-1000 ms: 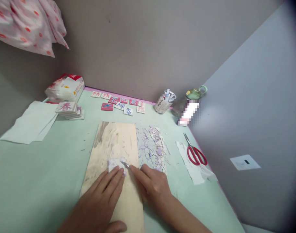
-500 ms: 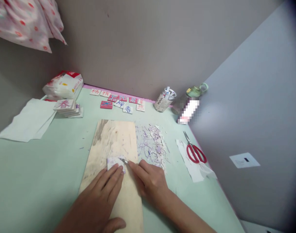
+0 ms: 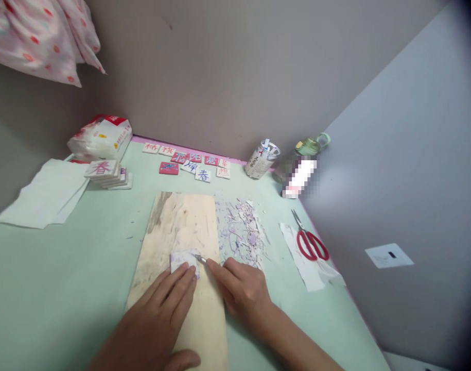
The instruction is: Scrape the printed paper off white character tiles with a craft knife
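Note:
Flat on the wooden board [image 3: 183,216] lies a small square white tile [image 3: 184,256] with purple marks. My left hand [image 3: 168,304] rests its outstretched fingers on the tile's lower part, pressing it to the board, with the thumb apart below. In my right hand [image 3: 245,288] is a slim metal carving knife [image 3: 199,258], gripped close to its blade. The blade's tip touches or hovers just over the tile's upper right part; I cannot tell which. Purple and white shavings [image 3: 243,232] lie scattered to the right of the board.
Red-handled scissors [image 3: 311,245] lie on paper at the right. At the back are several lettered tiles [image 3: 203,175], a can [image 3: 262,159] and a green-lidded bottle [image 3: 310,147]. A tile stack [image 3: 104,169], white sheets [image 3: 42,193] and a tissue pack [image 3: 102,136] are at the left.
The knife tip has shifted slightly to the right across the tile, along with my right hand. My left hand and the tile stay in place.

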A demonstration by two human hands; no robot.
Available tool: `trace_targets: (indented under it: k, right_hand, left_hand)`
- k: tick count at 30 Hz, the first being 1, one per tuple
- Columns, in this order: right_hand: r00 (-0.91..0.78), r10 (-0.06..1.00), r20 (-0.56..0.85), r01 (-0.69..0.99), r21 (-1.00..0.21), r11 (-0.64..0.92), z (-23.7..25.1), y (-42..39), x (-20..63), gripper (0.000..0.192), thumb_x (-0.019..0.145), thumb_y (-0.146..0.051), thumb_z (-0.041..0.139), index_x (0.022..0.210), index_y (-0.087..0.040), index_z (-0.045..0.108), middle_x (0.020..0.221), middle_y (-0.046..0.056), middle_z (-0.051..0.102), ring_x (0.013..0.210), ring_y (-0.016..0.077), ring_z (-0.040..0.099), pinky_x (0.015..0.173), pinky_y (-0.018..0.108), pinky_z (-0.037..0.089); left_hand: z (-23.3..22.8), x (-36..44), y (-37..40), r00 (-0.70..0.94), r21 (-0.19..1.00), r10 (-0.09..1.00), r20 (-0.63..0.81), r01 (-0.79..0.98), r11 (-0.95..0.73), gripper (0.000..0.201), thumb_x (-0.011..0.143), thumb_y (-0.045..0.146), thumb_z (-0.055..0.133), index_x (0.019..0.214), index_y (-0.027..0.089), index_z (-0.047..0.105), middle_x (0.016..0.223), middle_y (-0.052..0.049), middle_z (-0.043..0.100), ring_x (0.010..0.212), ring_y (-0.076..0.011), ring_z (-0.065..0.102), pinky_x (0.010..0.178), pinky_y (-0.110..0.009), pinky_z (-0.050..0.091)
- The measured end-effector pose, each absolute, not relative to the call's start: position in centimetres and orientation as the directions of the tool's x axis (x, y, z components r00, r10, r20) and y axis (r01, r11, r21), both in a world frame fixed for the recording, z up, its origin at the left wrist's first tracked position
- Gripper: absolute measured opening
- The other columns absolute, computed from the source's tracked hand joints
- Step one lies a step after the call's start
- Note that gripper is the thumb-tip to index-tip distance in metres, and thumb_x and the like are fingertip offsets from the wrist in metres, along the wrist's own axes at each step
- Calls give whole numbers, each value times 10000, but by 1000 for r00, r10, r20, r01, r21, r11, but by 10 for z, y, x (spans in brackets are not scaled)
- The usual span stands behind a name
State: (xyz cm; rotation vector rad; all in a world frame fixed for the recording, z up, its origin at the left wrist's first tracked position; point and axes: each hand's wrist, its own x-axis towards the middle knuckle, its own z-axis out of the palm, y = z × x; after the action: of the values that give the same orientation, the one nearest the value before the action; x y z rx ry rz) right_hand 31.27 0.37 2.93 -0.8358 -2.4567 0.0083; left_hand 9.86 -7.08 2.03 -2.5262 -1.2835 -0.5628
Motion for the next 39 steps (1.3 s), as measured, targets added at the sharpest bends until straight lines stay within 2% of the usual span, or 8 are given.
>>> trace_targets:
  k: [5, 11, 15, 18, 23, 29, 35, 39]
  right_hand:
    - [-657, 580, 481, 565, -195, 802, 30, 6, 311, 277, 1010, -196, 439, 1199, -146, 635, 697, -1, 550, 547, 121, 458, 476, 269, 298]
    - [-648, 603, 465, 574, -223, 788, 31, 4, 311, 289, 1009, -189, 422, 1195, -148, 639, 682, -6, 539, 532, 117, 449, 477, 262, 289]
    - [-642, 624, 445, 604, -207, 769, 29, 8, 306, 302, 975, -143, 436, 1187, -162, 651, 705, 0, 556, 543, 120, 463, 485, 271, 281]
    - [-600, 660, 452, 647, -212, 733, 28, 13, 304, 287, 971, -149, 437, 1129, -160, 676, 687, -3, 540, 525, 115, 447, 469, 270, 259]
    - [-582, 686, 437, 606, -331, 724, 33, 9, 312, 278, 1003, -174, 429, 1145, -169, 668, 690, -13, 515, 535, 103, 461, 478, 240, 304]
    - [-652, 602, 461, 591, -188, 784, 35, 7, 307, 306, 967, -141, 434, 1182, -157, 652, 693, 5, 553, 531, 126, 448, 479, 275, 288]
    - [-658, 609, 442, 575, -227, 786, 36, 8, 309, 290, 993, -173, 430, 1197, -172, 637, 702, 3, 552, 537, 126, 455, 480, 271, 304]
    - [-684, 571, 453, 578, -141, 804, 36, 5, 306, 303, 983, -137, 431, 1207, -155, 634, 697, 10, 569, 528, 135, 445, 476, 287, 290]
  left_hand:
    - [23, 100, -70, 528, -39, 699, 482, 810, -585, 844, 812, 707, 593, 1330, 41, 560, 1269, -161, 694, 1142, -291, 643, 981, -378, 434]
    - [24, 102, -68, 514, 1, 714, 476, 811, -585, 1092, 861, 709, 532, 1571, 9, 85, 1264, -155, 698, 1117, -296, 651, 967, -381, 433]
    - [24, 102, -69, 517, 18, 718, 465, 806, -592, 1095, 876, 711, 508, 1571, 23, 16, 1265, -158, 696, 1122, -300, 645, 958, -381, 442]
    - [23, 102, -70, 506, 21, 726, 467, 814, -581, 1082, 876, 706, 514, 1573, 28, 39, 1267, -164, 693, 1117, -306, 649, 950, -391, 443]
    - [20, 100, -71, 518, -7, 708, 481, 809, -587, 1082, 844, 715, 555, 1569, 22, 149, 1281, -153, 689, 1137, -299, 637, 964, -385, 428]
    - [22, 101, -69, 532, -48, 691, 488, 808, -588, 835, 791, 731, 604, 1288, 60, 593, 1267, -153, 697, 1144, -294, 630, 986, -380, 424]
    - [22, 102, -68, 534, -49, 705, 466, 811, -582, 799, 786, 715, 622, 1261, 72, 617, 1293, -151, 683, 1157, -288, 625, 994, -376, 439]
    - [25, 103, -68, 533, -65, 691, 488, 812, -580, 806, 781, 737, 608, 1213, 57, 644, 1252, -160, 704, 1118, -295, 654, 953, -388, 470]
